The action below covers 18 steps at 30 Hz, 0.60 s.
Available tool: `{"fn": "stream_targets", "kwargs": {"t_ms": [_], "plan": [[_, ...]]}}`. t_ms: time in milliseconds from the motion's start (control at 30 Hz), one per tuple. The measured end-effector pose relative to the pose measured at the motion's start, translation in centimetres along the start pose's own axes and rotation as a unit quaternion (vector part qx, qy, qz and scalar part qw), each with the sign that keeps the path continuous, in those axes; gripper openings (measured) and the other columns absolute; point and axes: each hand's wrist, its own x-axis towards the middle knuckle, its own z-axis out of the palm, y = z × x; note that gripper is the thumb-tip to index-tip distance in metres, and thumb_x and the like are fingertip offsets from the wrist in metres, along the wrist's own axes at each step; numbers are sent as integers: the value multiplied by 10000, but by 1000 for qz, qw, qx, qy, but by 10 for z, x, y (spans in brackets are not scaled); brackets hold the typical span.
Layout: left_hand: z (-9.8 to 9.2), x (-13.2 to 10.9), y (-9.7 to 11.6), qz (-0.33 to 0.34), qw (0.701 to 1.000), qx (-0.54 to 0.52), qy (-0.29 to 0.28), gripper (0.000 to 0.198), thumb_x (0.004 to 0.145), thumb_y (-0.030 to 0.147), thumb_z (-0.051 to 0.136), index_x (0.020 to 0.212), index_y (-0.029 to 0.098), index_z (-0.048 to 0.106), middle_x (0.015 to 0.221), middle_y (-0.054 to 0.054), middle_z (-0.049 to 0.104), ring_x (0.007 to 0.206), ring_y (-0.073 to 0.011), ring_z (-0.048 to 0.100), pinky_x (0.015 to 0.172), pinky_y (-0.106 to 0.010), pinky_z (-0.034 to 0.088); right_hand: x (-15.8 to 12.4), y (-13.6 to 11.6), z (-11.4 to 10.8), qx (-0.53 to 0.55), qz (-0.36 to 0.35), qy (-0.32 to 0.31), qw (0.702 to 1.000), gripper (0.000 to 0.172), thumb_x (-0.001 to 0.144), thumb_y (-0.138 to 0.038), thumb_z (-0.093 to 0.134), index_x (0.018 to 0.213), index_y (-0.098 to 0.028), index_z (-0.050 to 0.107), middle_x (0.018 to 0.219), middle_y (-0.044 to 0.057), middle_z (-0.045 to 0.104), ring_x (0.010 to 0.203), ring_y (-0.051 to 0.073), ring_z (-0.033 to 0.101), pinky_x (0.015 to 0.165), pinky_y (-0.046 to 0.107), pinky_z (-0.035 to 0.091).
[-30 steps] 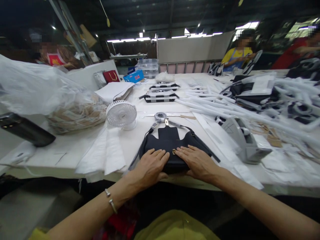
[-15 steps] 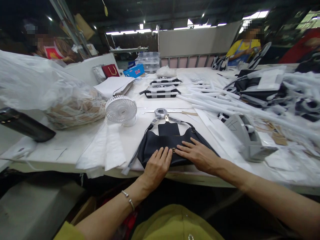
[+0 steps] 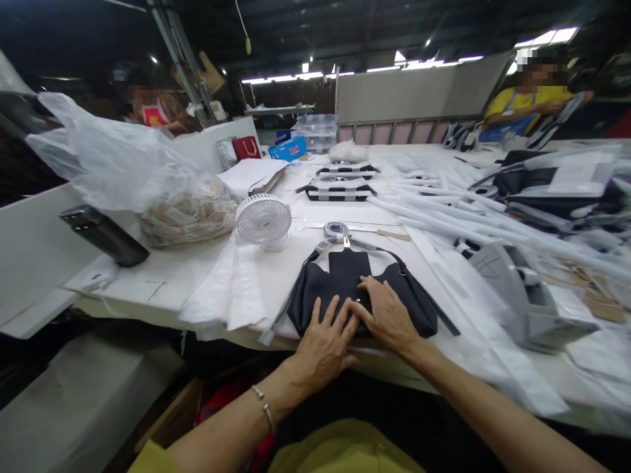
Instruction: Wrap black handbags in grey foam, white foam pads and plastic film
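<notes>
A black leather handbag (image 3: pixel 311 282) lies at the table's front edge in front of me. Its flap tab with a gold-coloured clasp (image 3: pixel 346 242) points away from me, and a plastic-wrapped strap (image 3: pixel 336 229) is coiled beyond it. My left hand (image 3: pixel 326 338) rests on the lower front of the bag, fingers spread. Beside it, my right hand (image 3: pixel 388 315) lies over the bag's middle with fingers lightly bent and apart, its thumb side meeting the left fingertips. A small metal fitting (image 3: pixel 358 300) shows between the hands, partly covered.
Left of the bag stand a white fan (image 3: pixel 263 220), a black bottle (image 3: pixel 104 235) and a plastic bag of brown material (image 3: pixel 187 213). To the right are a grey tape dispenser (image 3: pixel 522 295) and white wrapped strips (image 3: pixel 444 210). Co-workers sit farther back on both sides.
My right hand has moved in and turned, so it now meets my left hand. The bag's flap now lies farther over its front. The view has shifted left.
</notes>
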Motion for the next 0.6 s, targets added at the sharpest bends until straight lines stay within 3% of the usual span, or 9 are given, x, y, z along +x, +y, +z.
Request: {"fn": "stream_targets", "kwargs": {"t_ms": [167,333,467,533,600], "plan": [[-4,-15,-35,-83,996,17,-8,754,931,634,477,1467,109,405,1530,-191,401,1423,-312,385,1142,-507,362,-2,-3,3,-41,-64,-45,996,492,949,-502,543,1365,-240,568,1503,106,482,1426,351,366,1154,633,250],[-15,-21,-54,-100,995,2,-10,633,961,542,504,1426,116,454,1514,-160,433,1401,-292,422,1135,-521,369,-6,-1,4,-10,-50,-24,998,475,953,-404,533,1362,-162,541,1482,137,501,1418,305,394,1180,585,249],[-55,12,-43,-82,995,-37,-39,288,983,390,528,1086,163,674,1138,-102,718,1111,-264,651,1032,-472,458,-7,4,10,24,-39,-2,999,484,945,-382,530,1356,-126,510,1448,172,528,1390,285,441,1181,564,278],[-69,41,-34,-73,995,-54,-43,206,978,320,532,960,177,680,963,-76,731,950,-248,686,865,-402,524,-8,6,13,30,-36,8,999,570,942,-392,528,1430,-116,422,1465,186,505,1389,283,444,1177,569,288],[-72,69,-26,-60,996,-56,-40,185,947,304,577,980,145,666,943,-106,715,927,-268,682,789,-387,526,-8,9,14,32,-41,15,999,650,943,-399,518,1492,-115,318,1488,193,476,1392,276,440,1173,567,301]]}}
